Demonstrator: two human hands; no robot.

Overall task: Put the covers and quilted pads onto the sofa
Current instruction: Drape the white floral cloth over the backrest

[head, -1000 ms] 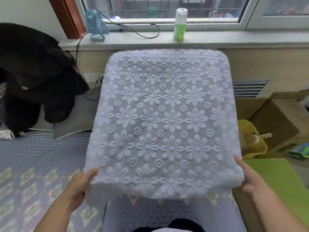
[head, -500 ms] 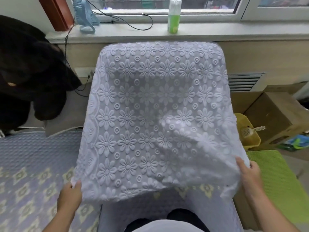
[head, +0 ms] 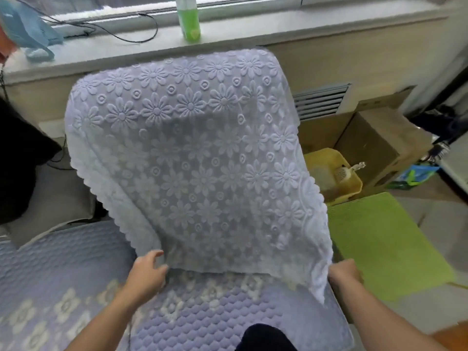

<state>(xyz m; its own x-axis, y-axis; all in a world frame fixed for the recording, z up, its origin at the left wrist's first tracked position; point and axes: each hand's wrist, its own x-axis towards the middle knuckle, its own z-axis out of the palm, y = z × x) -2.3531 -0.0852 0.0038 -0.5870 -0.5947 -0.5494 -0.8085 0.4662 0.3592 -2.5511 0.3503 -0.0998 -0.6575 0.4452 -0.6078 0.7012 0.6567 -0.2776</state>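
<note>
My left hand (head: 149, 269) pinches the lower left corner of the lace cover (head: 192, 158), thumb and curled fingers closed on the scalloped hem just above the seat. My right hand (head: 344, 273) is at the cover's lower right corner; the fabric hangs over part of it and I see the knuckles bunched against the cloth, so it looks to be gripping the edge, though the fingertips are hidden from me.

The cover is white lace with raised daisies and small rings. Its top is draped over the sofa backrest (head: 177, 138), whose dark shape shows through the mesh, and it falls from there down toward my hands, with the left side pulled inward and the right side hanging lower, past the seat edge.

Below the cover lies a quilted pad (head: 207, 315), lilac with pale flower patches, flat on the seat cushion. A second quilted pad (head: 55, 274) in the same pattern lies left of the cover on the next seat.

Behind the cover runs a window sill (head: 121, 50) carrying a green bottle (head: 190, 21), a blue fan (head: 27, 34) and a black cable (head: 141, 29). Right of the cover sit a yellow basket (head: 331, 171), cardboard boxes (head: 379, 143) and a green mat (head: 379, 244). Left of the cover is a black garment (head: 20, 160).
</note>
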